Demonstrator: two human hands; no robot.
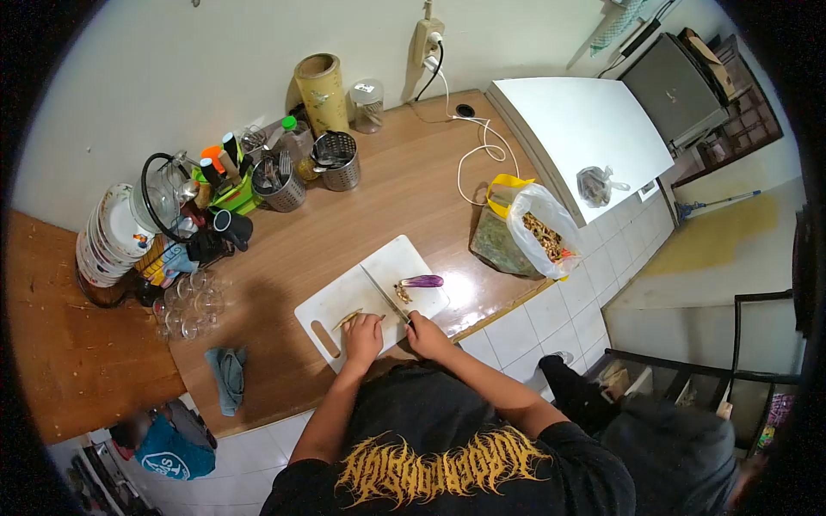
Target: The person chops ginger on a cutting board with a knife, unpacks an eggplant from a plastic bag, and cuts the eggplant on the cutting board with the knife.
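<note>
A white cutting board (335, 297) lies on the brown table near its front edge. My right hand (425, 334) is closed round the handle of a knife (385, 293), whose blade points up and left over the board. On the board's lower left, the fingers of my left hand (364, 337) are pressed together on a thin pale brownish piece of food (347, 319). Right of the blade lies a purple vegetable piece (422, 281), with small brownish bits (402, 293) beside it.
A plastic bag of food scraps (544, 234) stands right of the board. Utensil holders (280, 191), stacked plates (116, 225) and upturned glasses (188, 308) are at the left. A grey cloth (226, 380) lies front left. Another person (662, 447) is at the lower right.
</note>
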